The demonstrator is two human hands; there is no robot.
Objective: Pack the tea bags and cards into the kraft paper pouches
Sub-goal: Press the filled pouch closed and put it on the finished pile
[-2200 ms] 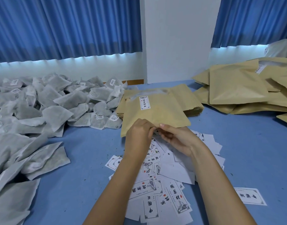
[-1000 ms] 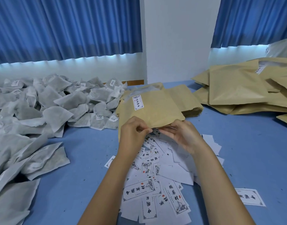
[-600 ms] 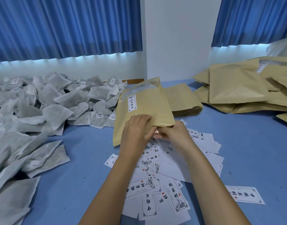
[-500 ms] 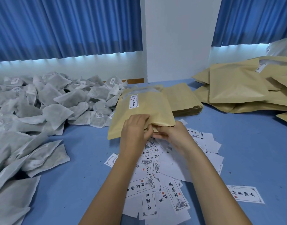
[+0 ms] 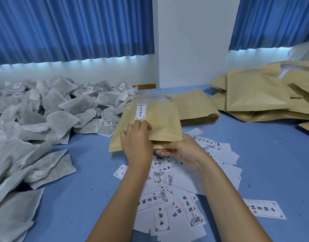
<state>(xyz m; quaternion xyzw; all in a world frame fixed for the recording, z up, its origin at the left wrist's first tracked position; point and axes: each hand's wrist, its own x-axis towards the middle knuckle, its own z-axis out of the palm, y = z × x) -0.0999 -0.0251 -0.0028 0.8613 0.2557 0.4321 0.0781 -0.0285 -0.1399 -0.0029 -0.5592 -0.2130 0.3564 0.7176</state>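
Lying light and floppy on the desk [image 5: 255,154], a kraft pouch [image 5: 160,121] is pinched at its near edge by the left grip [image 5: 136,142] and right grip [image 5: 183,151]; easy creasing is judged likely.

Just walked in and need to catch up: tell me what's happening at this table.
A person holds one labelled kraft pouch by its near edge: left hand on top, right hand pinching the lower lip, over scattered cards. Tea bags are heaped at left, a flat pouch stack lies behind, bulkier pouches are piled at right. The held pouch's contents are hidden.
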